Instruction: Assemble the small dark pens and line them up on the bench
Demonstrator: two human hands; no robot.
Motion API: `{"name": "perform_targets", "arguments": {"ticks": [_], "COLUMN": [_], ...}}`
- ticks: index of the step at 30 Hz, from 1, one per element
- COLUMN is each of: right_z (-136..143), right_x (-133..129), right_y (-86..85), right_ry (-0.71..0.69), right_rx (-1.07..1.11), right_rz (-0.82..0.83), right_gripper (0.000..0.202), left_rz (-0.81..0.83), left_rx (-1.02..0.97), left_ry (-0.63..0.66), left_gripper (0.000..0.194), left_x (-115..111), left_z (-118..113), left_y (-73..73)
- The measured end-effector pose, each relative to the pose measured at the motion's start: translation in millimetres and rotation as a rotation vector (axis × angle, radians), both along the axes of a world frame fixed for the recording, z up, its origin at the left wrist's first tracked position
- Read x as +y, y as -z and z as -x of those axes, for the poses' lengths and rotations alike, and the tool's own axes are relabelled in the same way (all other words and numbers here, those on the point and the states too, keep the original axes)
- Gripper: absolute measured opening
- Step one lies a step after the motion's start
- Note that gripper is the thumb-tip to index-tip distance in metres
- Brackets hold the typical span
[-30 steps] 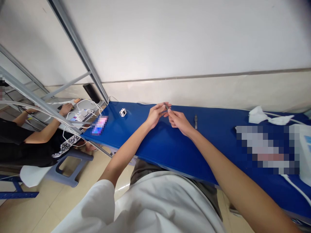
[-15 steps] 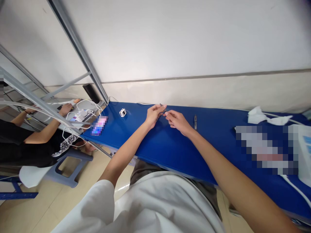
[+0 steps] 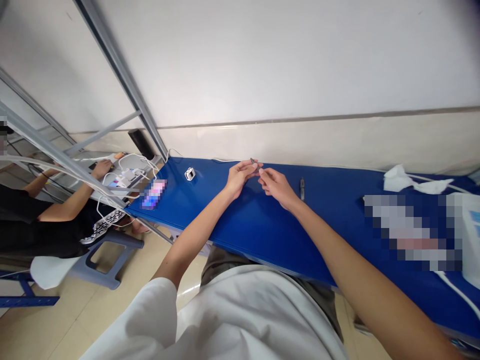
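Over the blue desk [image 3: 262, 230], my left hand [image 3: 241, 177] is closed on a small, thin dark object [image 3: 253, 161] whose tip sticks out above the fingers. My right hand [image 3: 275, 186] is pinched at the near end of that object, close to my left fingertips. What the object is cannot be made out. A dark pen-like item [image 3: 302, 189] lies on the desk just right of my right hand. Further left on the desk stands a small white device [image 3: 190, 174] with a dark face.
A phone [image 3: 154, 194] lies at the desk's left end, near white cables and a power strip [image 3: 129, 177]. Crumpled tissues [image 3: 397, 178] and a white package [image 3: 471, 235] are on the right. At far left another person [image 3: 33, 220] sits beside a metal frame.
The dark object now shows more above my left fingers and is tilted differently. My left fingers have opened slightly, and both hands have shifted a little to the right.
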State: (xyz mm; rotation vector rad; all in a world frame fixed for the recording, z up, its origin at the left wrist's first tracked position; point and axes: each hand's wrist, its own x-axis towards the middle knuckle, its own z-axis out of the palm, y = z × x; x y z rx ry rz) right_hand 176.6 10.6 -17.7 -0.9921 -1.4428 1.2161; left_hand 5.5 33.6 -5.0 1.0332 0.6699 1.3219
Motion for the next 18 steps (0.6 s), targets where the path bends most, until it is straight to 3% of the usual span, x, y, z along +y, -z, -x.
{"name": "perform_targets", "arguments": {"ticks": [10,18], "right_z": [0.8,0.7], "right_x": [-1.9,-1.8], "right_y": [0.1,-0.8], "right_ry": [-0.002,0.001], "right_rx": [-0.038,-0.077], "right_rz": [0.004,-0.032], "right_gripper": [0.049,0.049], "left_rz": [0.042,0.065], "left_rx": [0.034,-0.053], "left_ry": [-0.091,-0.212], "left_gripper": [0.038,0.044], "left_x": [6.2,7.8], "left_z": [0.7,6.2], "left_y": [6.2,-1.0]}}
